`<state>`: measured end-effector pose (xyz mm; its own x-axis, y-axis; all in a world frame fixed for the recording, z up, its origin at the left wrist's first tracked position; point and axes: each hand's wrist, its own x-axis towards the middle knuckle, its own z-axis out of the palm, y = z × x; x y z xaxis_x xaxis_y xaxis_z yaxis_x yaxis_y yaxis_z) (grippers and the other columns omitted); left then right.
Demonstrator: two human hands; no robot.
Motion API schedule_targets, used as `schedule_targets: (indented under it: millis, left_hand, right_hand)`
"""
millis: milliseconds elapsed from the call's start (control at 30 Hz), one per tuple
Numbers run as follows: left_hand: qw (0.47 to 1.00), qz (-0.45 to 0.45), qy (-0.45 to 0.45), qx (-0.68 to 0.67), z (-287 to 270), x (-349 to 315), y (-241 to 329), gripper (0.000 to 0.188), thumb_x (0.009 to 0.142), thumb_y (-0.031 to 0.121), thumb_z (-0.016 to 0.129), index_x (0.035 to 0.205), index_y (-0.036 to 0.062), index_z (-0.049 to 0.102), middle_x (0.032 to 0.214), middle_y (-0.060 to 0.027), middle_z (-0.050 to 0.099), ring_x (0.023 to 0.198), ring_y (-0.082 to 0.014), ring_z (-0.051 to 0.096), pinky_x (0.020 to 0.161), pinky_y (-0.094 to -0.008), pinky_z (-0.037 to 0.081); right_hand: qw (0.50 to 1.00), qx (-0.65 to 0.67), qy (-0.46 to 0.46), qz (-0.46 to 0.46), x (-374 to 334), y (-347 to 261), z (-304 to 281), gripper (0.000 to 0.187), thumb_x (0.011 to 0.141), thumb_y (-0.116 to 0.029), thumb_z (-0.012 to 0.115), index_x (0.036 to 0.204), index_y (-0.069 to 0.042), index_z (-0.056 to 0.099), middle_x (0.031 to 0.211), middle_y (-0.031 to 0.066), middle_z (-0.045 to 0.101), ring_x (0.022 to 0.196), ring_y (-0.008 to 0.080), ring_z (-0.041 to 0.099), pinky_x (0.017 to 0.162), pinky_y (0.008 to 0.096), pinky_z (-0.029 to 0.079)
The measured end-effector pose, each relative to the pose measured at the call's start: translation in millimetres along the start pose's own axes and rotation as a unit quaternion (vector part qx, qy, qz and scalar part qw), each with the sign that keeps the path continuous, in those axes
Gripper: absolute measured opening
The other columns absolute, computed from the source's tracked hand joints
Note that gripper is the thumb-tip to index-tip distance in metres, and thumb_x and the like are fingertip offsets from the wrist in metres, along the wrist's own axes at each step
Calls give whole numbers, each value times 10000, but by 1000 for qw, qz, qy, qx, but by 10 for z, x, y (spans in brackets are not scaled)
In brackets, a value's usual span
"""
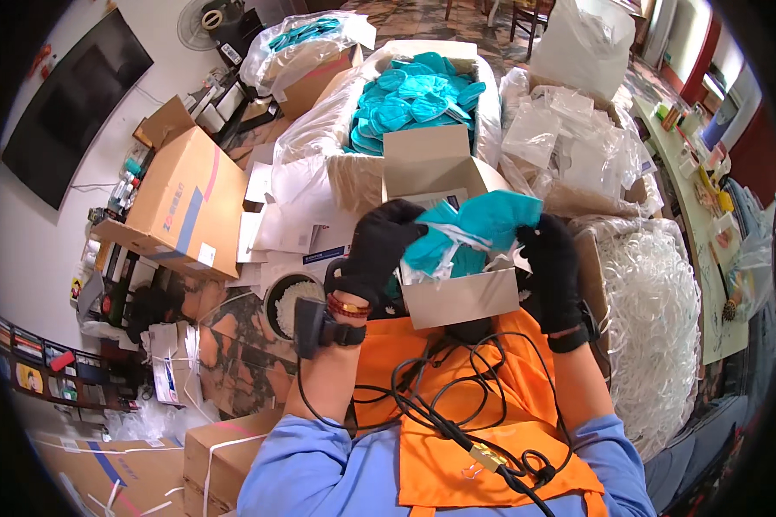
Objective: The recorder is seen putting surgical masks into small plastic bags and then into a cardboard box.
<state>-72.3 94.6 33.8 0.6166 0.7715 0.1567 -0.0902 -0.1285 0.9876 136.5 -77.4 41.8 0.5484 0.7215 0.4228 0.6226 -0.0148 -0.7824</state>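
A teal face mask [502, 219] is stretched between my two black-gloved hands, with white straps showing at its middle. My left hand [378, 243] pinches its left end, and my right hand [550, 263] grips the right end near the corner. Directly beneath is a small white carton [461, 302] with its flaps up; some teal masks and printed paper show inside, partly hidden by the mask and my hands. Beyond it stands a large box with a plastic liner [490, 108], heaped with loose teal masks [418, 96].
Right of me, a carton holds white elastic loops [651, 319]; behind it another holds clear plastic pouches [569, 142]. On the left are a round bin of white bits [295, 306], flattened white cartons [297, 228] and a big brown box [194, 202]. Black cables [444, 414] cross my orange apron.
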Motion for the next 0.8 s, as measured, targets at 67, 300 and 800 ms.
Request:
schedule_targets:
  millis: [67, 300, 800]
  left_hand:
    - [999, -22, 14, -32, -150, 87, -43, 207, 819, 19, 675, 1023, -4, 655, 939, -65, 678, 857, -134, 620, 786, -269, 508]
    - [992, -26, 115, 49, -94, 3, 460, 132, 848, 40, 637, 973, 41, 679, 891, -30, 674, 819, -101, 615, 749, -251, 495]
    - [994, 92, -29, 56, 263, -190, 925, 333, 784, -118, 504, 1010, 47, 685, 982, -51, 690, 936, -127, 620, 831, -285, 486]
  right_hand:
    - [997, 44, -24, -54, 36, -27, -86, 118, 794, -39, 645, 902, -73, 675, 1113, 137, 624, 1029, 305, 604, 868, 367, 482]
    - [957, -167, -71, -228, 174, -471, -209, 132, 757, 2, 612, 852, -67, 672, 1327, 142, 528, 1284, 330, 439, 1059, 416, 365]
    - [983, 107, -100, -111, 127, -487, 157, 244, 749, 14, 713, 972, -26, 622, 867, 100, 640, 807, 197, 628, 731, 298, 495]
